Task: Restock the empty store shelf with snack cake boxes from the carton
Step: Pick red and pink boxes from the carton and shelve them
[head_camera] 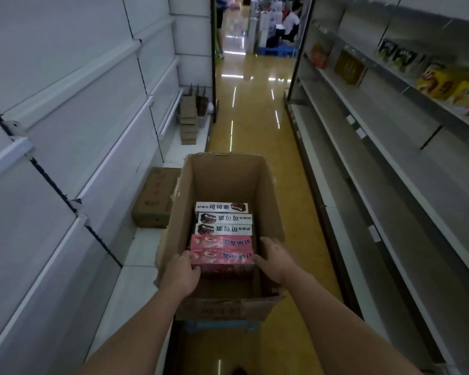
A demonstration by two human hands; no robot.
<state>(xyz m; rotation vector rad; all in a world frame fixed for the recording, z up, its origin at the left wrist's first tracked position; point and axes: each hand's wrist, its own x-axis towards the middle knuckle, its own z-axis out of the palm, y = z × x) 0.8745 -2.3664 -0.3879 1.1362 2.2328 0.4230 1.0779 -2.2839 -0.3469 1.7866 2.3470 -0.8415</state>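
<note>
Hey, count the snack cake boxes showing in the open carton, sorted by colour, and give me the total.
White boxes: 3
Pink boxes: 2
Total showing in the carton: 5

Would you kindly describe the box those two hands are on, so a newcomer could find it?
Find the open brown carton in the aisle between the shelves. Five boxes sit in a row inside; the left hand and right hand hold the nearest pink box. Another pink box lies behind it, then three white chocolate ones.
</note>
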